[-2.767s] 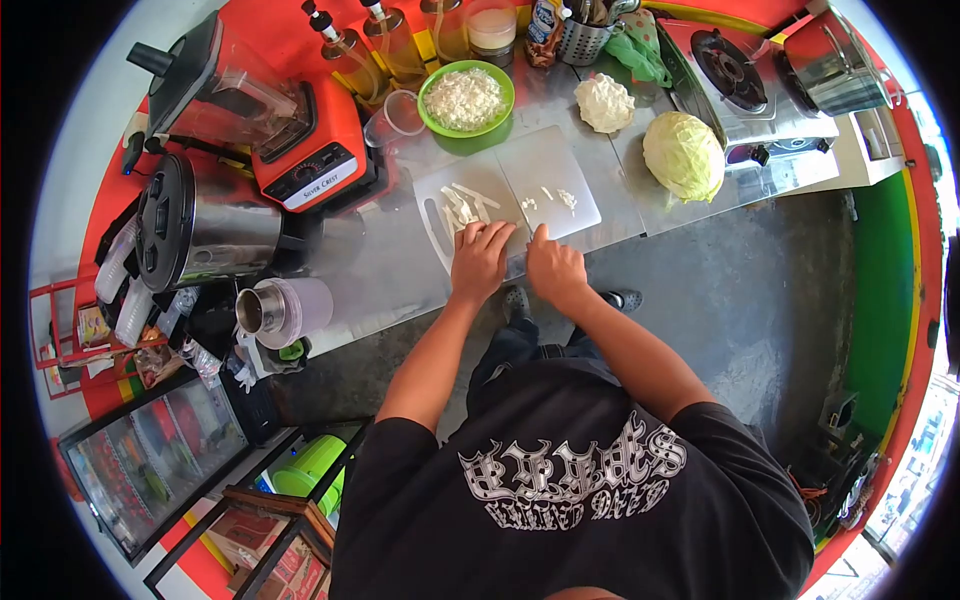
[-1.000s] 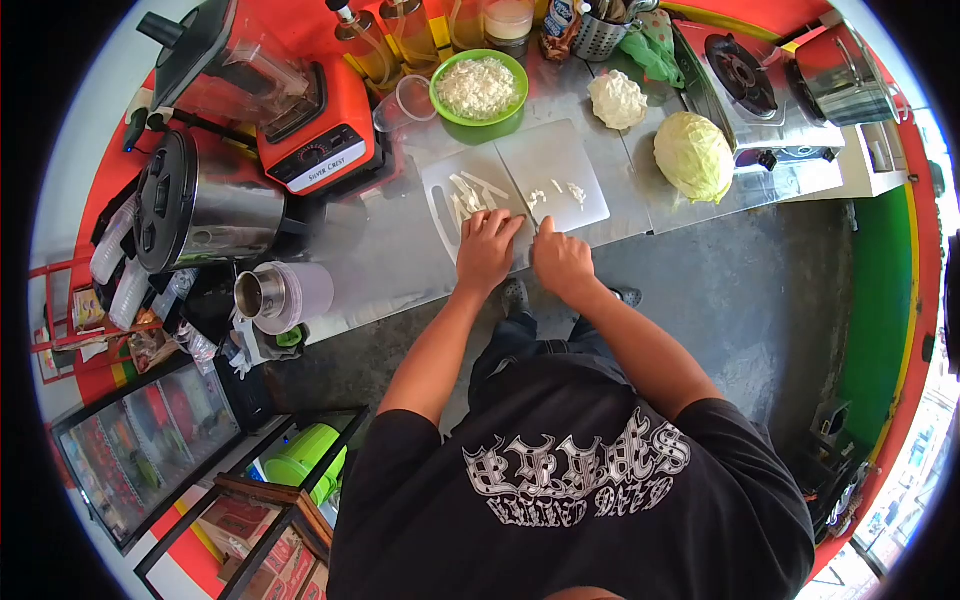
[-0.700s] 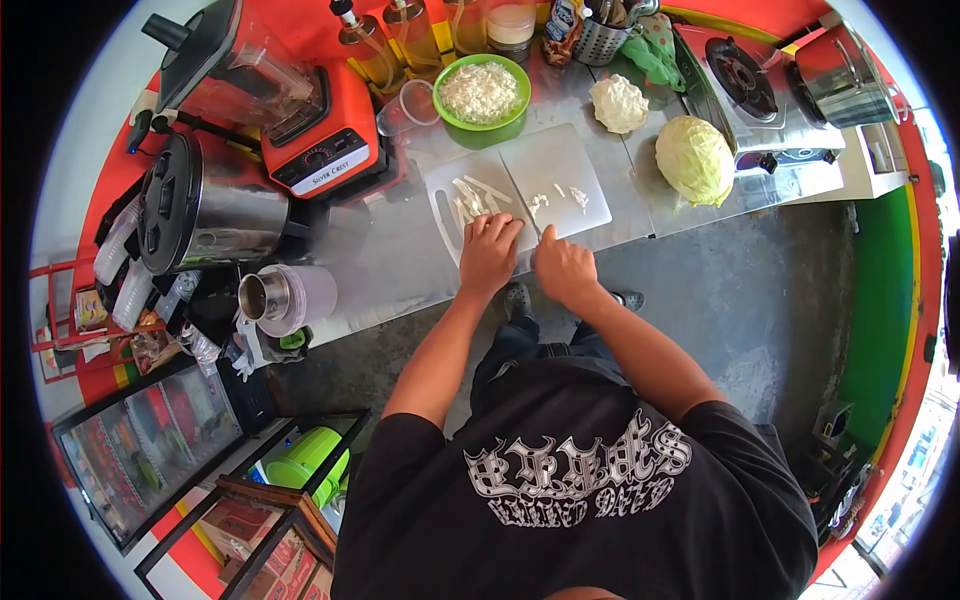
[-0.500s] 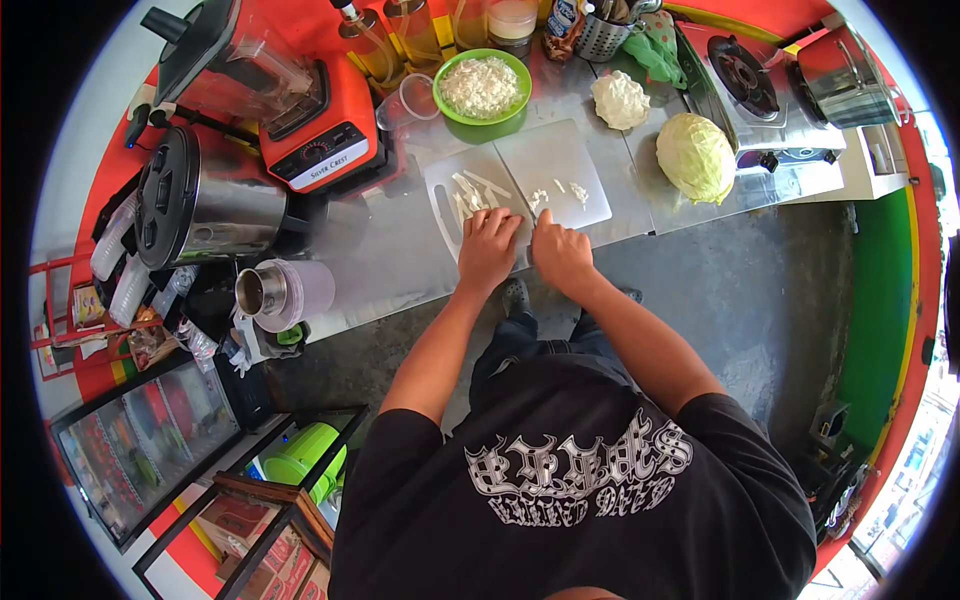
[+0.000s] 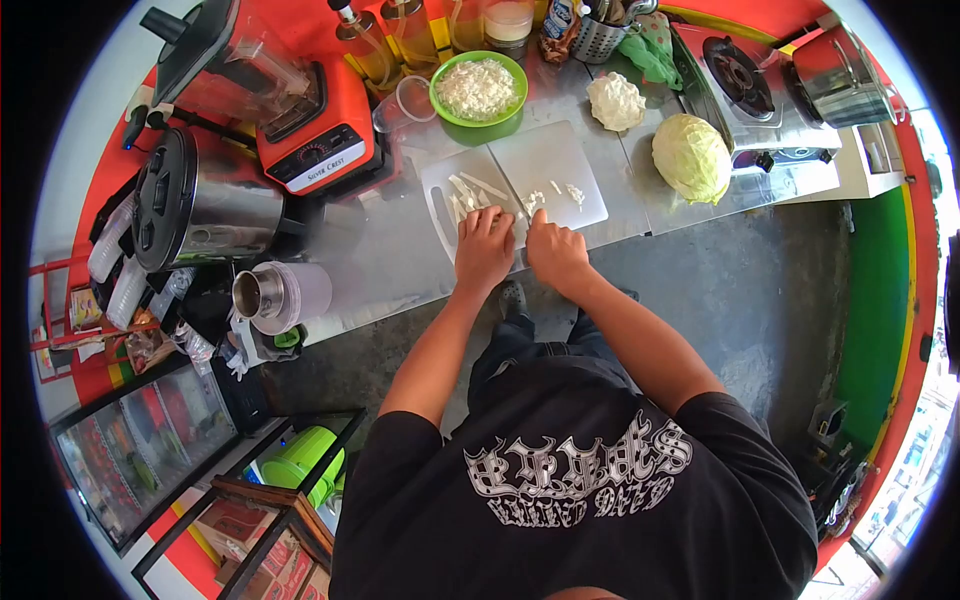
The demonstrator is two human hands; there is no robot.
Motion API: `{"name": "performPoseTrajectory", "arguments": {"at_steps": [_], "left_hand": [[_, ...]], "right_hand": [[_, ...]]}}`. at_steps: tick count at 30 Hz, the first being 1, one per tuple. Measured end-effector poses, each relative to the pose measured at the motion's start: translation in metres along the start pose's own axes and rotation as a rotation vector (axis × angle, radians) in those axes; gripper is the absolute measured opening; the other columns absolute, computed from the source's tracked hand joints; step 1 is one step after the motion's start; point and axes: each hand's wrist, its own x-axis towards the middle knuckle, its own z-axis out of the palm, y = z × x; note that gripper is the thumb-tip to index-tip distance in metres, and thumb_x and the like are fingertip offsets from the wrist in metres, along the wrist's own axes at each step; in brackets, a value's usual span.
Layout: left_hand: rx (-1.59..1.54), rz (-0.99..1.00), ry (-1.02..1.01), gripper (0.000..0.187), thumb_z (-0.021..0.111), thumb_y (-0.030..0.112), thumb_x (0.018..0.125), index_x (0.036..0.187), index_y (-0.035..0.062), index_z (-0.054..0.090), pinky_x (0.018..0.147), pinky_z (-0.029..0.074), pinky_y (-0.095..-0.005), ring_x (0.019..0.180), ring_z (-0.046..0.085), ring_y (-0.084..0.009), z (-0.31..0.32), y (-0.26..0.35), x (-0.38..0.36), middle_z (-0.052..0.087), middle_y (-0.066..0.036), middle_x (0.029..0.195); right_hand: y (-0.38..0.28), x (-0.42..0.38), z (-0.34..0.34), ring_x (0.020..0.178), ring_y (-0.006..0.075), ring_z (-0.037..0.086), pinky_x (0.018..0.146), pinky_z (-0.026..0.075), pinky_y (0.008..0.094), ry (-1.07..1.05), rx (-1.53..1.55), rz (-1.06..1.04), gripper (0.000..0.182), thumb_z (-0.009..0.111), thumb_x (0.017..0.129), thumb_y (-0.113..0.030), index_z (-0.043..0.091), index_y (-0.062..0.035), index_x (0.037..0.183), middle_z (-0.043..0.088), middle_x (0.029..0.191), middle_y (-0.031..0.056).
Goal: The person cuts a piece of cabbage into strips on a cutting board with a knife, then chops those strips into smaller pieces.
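On the white cutting board (image 5: pixel 570 150) at the counter's front edge lie pale vegetable strips (image 5: pixel 478 187), left of the knife. My left hand (image 5: pixel 486 245) presses its bent fingers together over the near ends of these strips; what lies under the fingertips is hidden. My right hand (image 5: pixel 556 252) is closed round the handle of a knife (image 5: pixel 508 182), whose thin blade points away from me across the board. Small chopped white bits (image 5: pixel 574 193) are scattered right of the blade. Beyond the board stands a green bowl (image 5: pixel 512 112) heaped with finely chopped white pieces (image 5: pixel 478 88).
A cabbage (image 5: pixel 690 158) and a smaller white leafy lump (image 5: pixel 616 102) sit right of the board, before the gas stove (image 5: pixel 760 125). To the left are a red blender (image 5: pixel 315 140), a clear cup (image 5: pixel 405 103) and a large steel pot (image 5: pixel 225 200). Oil bottles (image 5: pixel 368 52) line the back.
The whole view has shifted very slightly. My right hand and the knife have moved marginally against the board; my left hand stays on the strips.
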Motion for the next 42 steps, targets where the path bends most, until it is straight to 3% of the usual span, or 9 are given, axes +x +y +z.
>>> {"name": "performPoseTrajectory", "arguments": {"at_steps": [6, 15, 23, 25, 28, 31, 38, 40, 42], "left_hand": [[-0.023, -0.017, -0.012, 0.022, 0.065, 0.010, 0.087, 0.109, 0.0139, 0.067, 0.096, 0.042, -0.0444, 0.114, 0.053, -0.0292, -0.005, 0.003, 0.000, 0.059, -0.004, 0.118], [0.004, -0.001, -0.060, 0.030, 0.066, 0.010, 0.087, 0.116, 0.0165, 0.066, 0.099, 0.041, -0.0435, 0.116, 0.051, -0.0268, -0.004, 0.001, -0.001, 0.058, -0.003, 0.119], [-0.059, -0.055, -0.017, 0.026, 0.064, 0.014, 0.088, 0.114, 0.0109, 0.064, 0.098, 0.041, -0.0451, 0.114, 0.053, -0.0298, 0.000, 0.001, 0.001, 0.061, -0.006, 0.119], [-0.041, -0.050, -0.012, 0.026, 0.064, 0.015, 0.089, 0.114, 0.0100, 0.062, 0.098, 0.041, -0.0451, 0.114, 0.053, -0.0303, 0.001, 0.000, 0.000, 0.062, -0.007, 0.119], [-0.019, -0.051, -0.006, 0.024, 0.063, 0.017, 0.091, 0.113, 0.0093, 0.062, 0.098, 0.041, -0.0445, 0.115, 0.053, -0.0293, 0.000, 0.002, 0.001, 0.062, -0.006, 0.120], [-0.017, -0.054, -0.001, 0.022, 0.062, 0.018, 0.091, 0.111, 0.0095, 0.064, 0.099, 0.042, -0.0440, 0.115, 0.053, -0.0279, -0.002, 0.002, 0.001, 0.061, -0.004, 0.119], [-0.014, -0.029, 0.015, 0.021, 0.063, 0.015, 0.090, 0.110, 0.0110, 0.066, 0.098, 0.042, -0.0439, 0.114, 0.053, -0.0284, -0.002, 0.003, 0.002, 0.061, -0.004, 0.118], [-0.012, -0.016, 0.021, 0.021, 0.063, 0.015, 0.089, 0.110, 0.0110, 0.066, 0.097, 0.042, -0.0438, 0.114, 0.053, -0.0284, -0.001, 0.001, 0.001, 0.061, -0.004, 0.118], [-0.009, -0.012, 0.027, 0.021, 0.063, 0.014, 0.089, 0.110, 0.0110, 0.067, 0.097, 0.042, -0.0438, 0.114, 0.053, -0.0284, -0.001, 0.000, 0.000, 0.061, -0.004, 0.118]], "right_hand": [[-0.004, -0.016, 0.003, 0.085, 0.0367, 0.076, 0.070, 0.060, 0.0462, -0.051, 0.001, 0.009, 0.015, 0.058, 0.094, -0.012, 0.050, -0.0026, 0.103, 0.075, 0.088, 0.0204], [0.001, 0.001, -0.005, 0.086, 0.0379, 0.075, 0.074, 0.061, 0.0466, -0.011, 0.020, -0.018, 0.019, 0.057, 0.094, -0.013, 0.048, -0.0017, 0.106, 0.074, 0.088, 0.0211], [-0.004, -0.007, 0.006, 0.088, 0.0372, 0.076, 0.076, 0.061, 0.0461, -0.083, 0.011, 0.038, 0.019, 0.060, 0.091, -0.011, 0.050, -0.0015, 0.105, 0.074, 0.090, 0.0219], [-0.001, 0.003, 0.004, 0.088, 0.0430, 0.074, 0.077, 0.059, 0.0521, -0.052, 0.065, 0.018, 0.022, 0.052, 0.100, -0.021, 0.048, -0.0014, 0.108, 0.074, 0.091, 0.0243], [0.000, 0.002, 0.000, 0.085, 0.0428, 0.074, 0.076, 0.059, 0.0521, -0.040, 0.021, -0.017, 0.024, 0.052, 0.102, -0.024, 0.048, -0.0018, 0.108, 0.074, 0.089, 0.0233], [-0.006, -0.011, 0.001, 0.087, 0.0378, 0.075, 0.072, 0.061, 0.0456, -0.044, 0.066, 0.026, 0.015, 0.056, 0.095, -0.012, 0.050, -0.0018, 0.104, 0.074, 0.088, 0.0218], [-0.004, 0.001, 0.007, 0.086, 0.0380, 0.075, 0.071, 0.061, 0.0455, 0.000, 0.070, 0.030, 0.017, 0.058, 0.094, -0.013, 0.050, -0.0015, 0.104, 0.074, 0.088, 0.0219], [-0.003, 0.002, 0.000, 0.085, 0.0428, 0.074, 0.074, 0.058, 0.0525, -0.032, 0.058, -0.002, 0.023, 0.052, 0.102, -0.024, 0.048, -0.0015, 0.106, 0.074, 0.088, 0.0234], [-0.005, -0.005, -0.006, 0.086, 0.0402, 0.075, 0.073, 0.060, 0.0490, -0.045, 0.054, -0.002, 0.020, 0.055, 0.097, -0.017, 0.049, -0.0010, 0.106, 0.074, 0.089, 0.0227]]}}
